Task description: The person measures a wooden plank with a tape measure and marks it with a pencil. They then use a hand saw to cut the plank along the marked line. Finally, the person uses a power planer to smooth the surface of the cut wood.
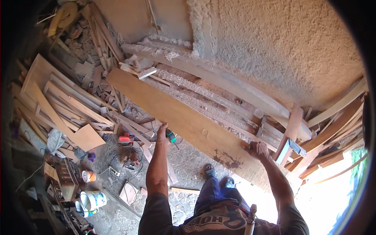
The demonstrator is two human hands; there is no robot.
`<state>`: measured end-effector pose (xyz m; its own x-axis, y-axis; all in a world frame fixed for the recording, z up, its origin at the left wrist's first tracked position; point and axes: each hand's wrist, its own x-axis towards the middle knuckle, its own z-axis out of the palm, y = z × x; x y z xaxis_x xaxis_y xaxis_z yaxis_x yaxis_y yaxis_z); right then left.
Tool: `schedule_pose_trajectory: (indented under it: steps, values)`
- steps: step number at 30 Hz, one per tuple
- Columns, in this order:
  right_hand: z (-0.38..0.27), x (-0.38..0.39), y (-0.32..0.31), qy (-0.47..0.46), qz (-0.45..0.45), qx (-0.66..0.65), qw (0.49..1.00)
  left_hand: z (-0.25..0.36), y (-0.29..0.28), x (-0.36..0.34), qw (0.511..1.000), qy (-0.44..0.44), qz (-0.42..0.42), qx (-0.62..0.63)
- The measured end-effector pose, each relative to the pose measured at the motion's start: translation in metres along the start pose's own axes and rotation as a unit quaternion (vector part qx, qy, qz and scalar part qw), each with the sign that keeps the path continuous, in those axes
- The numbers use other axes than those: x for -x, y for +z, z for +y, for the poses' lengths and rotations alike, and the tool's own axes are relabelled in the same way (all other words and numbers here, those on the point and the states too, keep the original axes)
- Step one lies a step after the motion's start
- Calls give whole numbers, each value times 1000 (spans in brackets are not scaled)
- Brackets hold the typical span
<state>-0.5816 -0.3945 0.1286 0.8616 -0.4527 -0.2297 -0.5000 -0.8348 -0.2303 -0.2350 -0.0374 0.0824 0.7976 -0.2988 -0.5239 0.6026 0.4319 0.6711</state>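
A long tan board [184, 129] with a dark blotchy stain runs diagonally from upper middle to lower right. At its near left edge, my left hand [161, 134] has its fingers closed on the board. A small green-and-black tool [171, 137] sits against that hand; I cannot tell whether the hand holds it too. My right hand [258, 150] is closed on top of the board toward its right end, by a small dark object [246, 146] too unclear to name.
Offcuts and panels [66, 105] pile up at left, near a red power tool [126, 138], cords and white buckets [94, 197]. Long beams [219, 80] lie along the rough wall [274, 39]. More planks [340, 125] lean at right by a bright opening.
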Motion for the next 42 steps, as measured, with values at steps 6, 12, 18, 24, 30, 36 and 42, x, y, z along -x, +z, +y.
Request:
schedule_pose_trajectory:
  steps: [6, 12, 18, 24, 30, 36, 42]
  values:
    - [7, -36, 5, 3, -64, -21, 998, -1, -14, -27, 1000, -28, 1, 2]
    - [3, -47, 26, 8, -97, -7, 995, -32, -25, -3, 976, 46, 21, -212]
    - [19, -31, 33, -34, 65, -62, 995, -110, 26, 109, 981, 48, 62, -179]
    - [-102, 37, 0, -119, -172, -515, 831, -156, 84, 182, 994, -2, -28, -102]
    - [-126, 68, -15, -148, -179, -484, 843, -184, 120, 196, 974, 154, 71, -152]
    - [-101, 82, -26, -177, -195, -397, 879, -218, 94, 191, 972, 10, 8, -235]
    - [-72, 83, -33, -109, -147, -298, 937, -160, 115, 230, 897, -91, -195, -385]
